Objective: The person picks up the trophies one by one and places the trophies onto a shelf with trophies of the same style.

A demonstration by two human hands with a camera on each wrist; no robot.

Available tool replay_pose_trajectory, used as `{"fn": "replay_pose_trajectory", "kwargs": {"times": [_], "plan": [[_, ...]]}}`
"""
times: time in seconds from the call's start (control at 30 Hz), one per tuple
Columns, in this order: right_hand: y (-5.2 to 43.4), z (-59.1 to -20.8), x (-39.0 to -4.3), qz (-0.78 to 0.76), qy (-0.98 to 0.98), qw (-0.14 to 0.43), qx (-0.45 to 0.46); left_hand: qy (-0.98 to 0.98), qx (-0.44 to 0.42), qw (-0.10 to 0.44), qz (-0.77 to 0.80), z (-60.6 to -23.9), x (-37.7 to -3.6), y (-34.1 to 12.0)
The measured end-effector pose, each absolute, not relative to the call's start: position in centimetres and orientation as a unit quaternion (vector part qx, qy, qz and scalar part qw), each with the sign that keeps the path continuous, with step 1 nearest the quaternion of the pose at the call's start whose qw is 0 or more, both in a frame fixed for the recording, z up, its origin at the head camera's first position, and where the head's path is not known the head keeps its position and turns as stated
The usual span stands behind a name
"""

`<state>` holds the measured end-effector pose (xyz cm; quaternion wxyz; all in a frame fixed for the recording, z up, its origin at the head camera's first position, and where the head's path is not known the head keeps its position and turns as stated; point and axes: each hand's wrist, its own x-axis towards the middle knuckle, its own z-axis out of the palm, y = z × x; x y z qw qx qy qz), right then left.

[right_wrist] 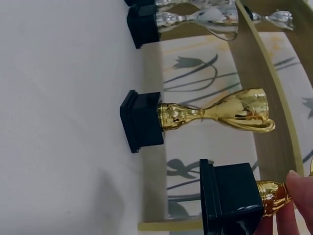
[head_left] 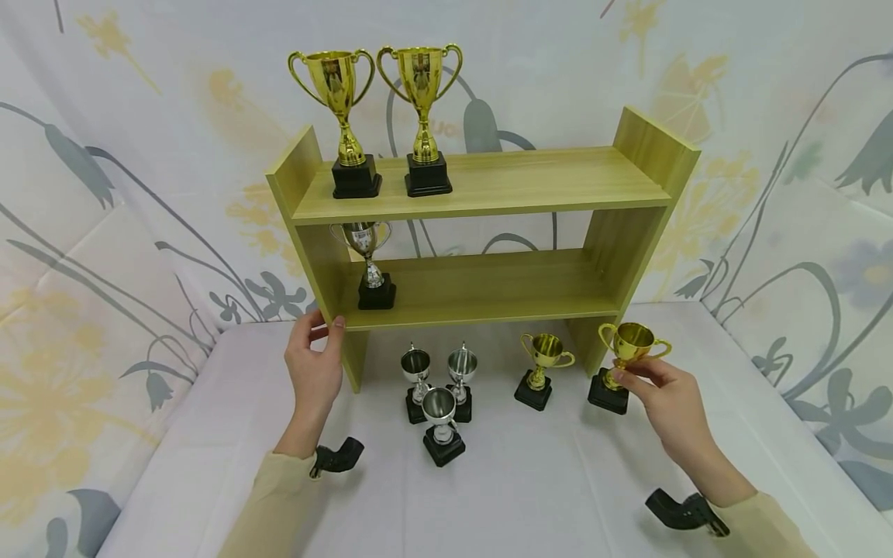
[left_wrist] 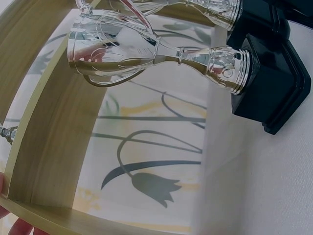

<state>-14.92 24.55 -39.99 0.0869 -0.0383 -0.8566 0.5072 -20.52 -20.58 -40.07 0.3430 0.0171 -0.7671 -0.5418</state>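
Note:
My right hand (head_left: 666, 403) pinches the stem of a small gold trophy cup (head_left: 631, 341) with a black base; in the right wrist view its black base (right_wrist: 230, 196) looks clear of the tablecloth. My left hand (head_left: 315, 376) grips the left side of a wooden two-tier shelf (head_left: 488, 291), thumb in front and fingers behind the panel. A second small gold trophy (head_left: 546, 353) stands on the table to the left of the held one. Three small silver trophies (head_left: 439, 407) stand grouped under the shelf's left half and just before it.
On the top tier, two large gold trophies (head_left: 336, 85) stand at the left. A silver trophy (head_left: 367, 246) occupies the left end of the lower tier. White cloth covers the table (head_left: 516, 488), and a floral curtain (head_left: 174, 116) hangs behind.

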Motion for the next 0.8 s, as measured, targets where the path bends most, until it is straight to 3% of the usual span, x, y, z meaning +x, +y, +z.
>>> {"fn": "replay_pose_trajectory", "kwargs": {"times": [0.8], "plan": [[24.1, -37.6, -14.1, 0.49, -0.862, 0.129, -0.016, -0.766, 0.017, 0.34, -0.546, -40.0, -20.4, -20.5]]}}
